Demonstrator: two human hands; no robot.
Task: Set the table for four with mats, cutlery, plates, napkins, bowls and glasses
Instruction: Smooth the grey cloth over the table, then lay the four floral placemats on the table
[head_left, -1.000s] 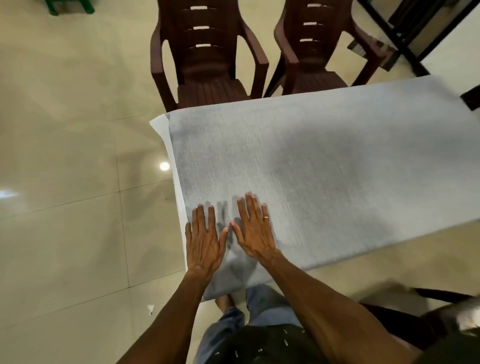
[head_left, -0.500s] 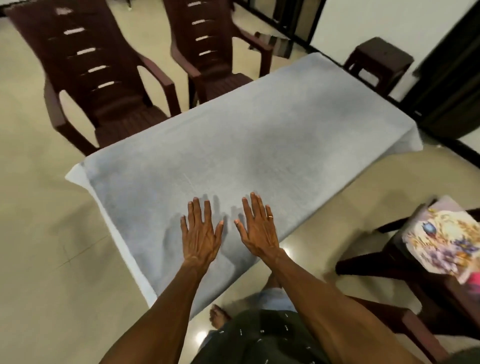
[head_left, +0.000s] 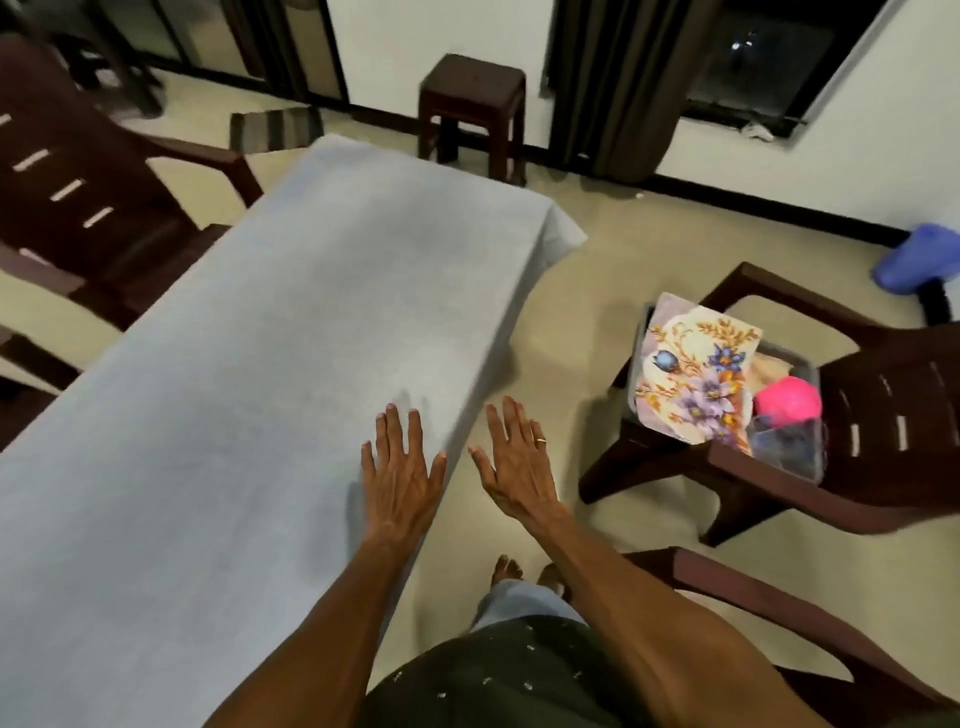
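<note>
Hands flat: left hand (head_left: 400, 475) seemingly on tablecloth (head_left: 234, 415).

A long table (head_left: 260, 364) covered with a smooth pale blue-grey cloth, its top bare. To its right, on the seat of a dark brown chair (head_left: 857, 441), sits a clear tub (head_left: 789, 447) holding floral-patterned mats (head_left: 691, 369) and a pink bowl (head_left: 787, 401).
</note>
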